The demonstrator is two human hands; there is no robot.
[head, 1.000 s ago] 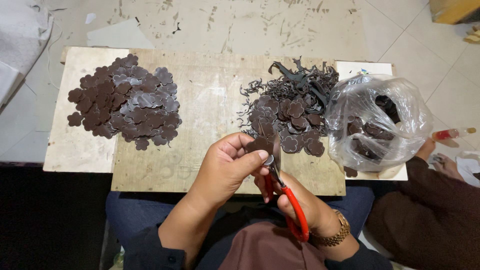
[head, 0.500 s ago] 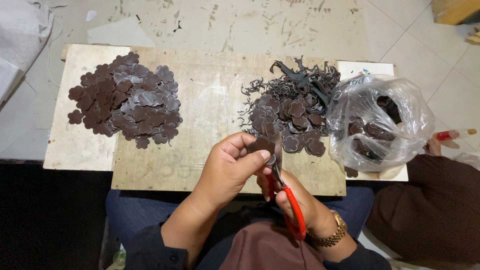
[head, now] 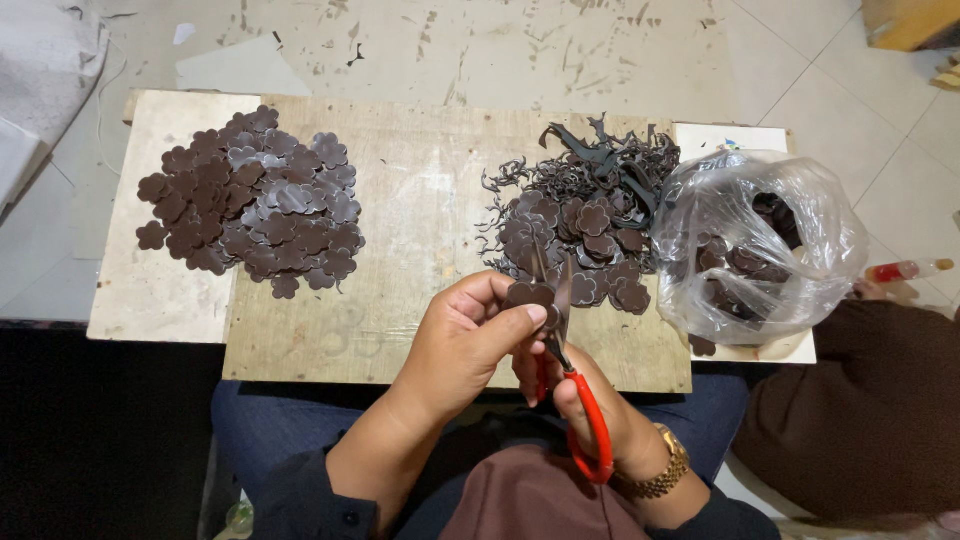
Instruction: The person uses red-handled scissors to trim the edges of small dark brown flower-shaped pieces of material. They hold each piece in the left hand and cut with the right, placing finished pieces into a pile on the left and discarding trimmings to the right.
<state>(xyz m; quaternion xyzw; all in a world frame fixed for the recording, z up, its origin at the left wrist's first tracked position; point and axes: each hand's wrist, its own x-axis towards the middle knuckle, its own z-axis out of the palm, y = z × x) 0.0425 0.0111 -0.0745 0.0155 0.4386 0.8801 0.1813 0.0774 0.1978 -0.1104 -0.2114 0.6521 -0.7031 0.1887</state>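
Floor: pale tiles, scuffed and streaked, beyond the far edge of the table [head: 420, 330], a low wooden board laid over a paler panel.
Far-left corner: heap of trimmed pieces [head: 250, 200], dark brown and flower-shaped, lying flat and overlapping; well apart from the hands.
Centre strip: bare wood between the two heaps, running from far edge to near edge; the widest open room for moving.
Left hand [head: 470, 335]: at the near edge, grip pinching one brown flower piece [head: 525, 294] between thumb and fingers, held just above the wood.
Right hand [head: 590, 410]: fingers through the red loops of the scissors [head: 562, 350], grip closed round them; blades raised and slightly parted beside the piece.
Step in hand: judged to be trimming round the held piece.
Next move: calls for turning the piece in small steps into the blades, fingertips kept off the cutting line.
Right of centre: heap of untrimmed pieces and curled offcuts [head: 590, 210], just beyond the blade tips.
Right edge: clear plastic bag [head: 760, 245] holding more brown pieces, overhanging the near-right corner; little spare room here.
Beyond the right edge: another person's brown sleeve [head: 860, 410].
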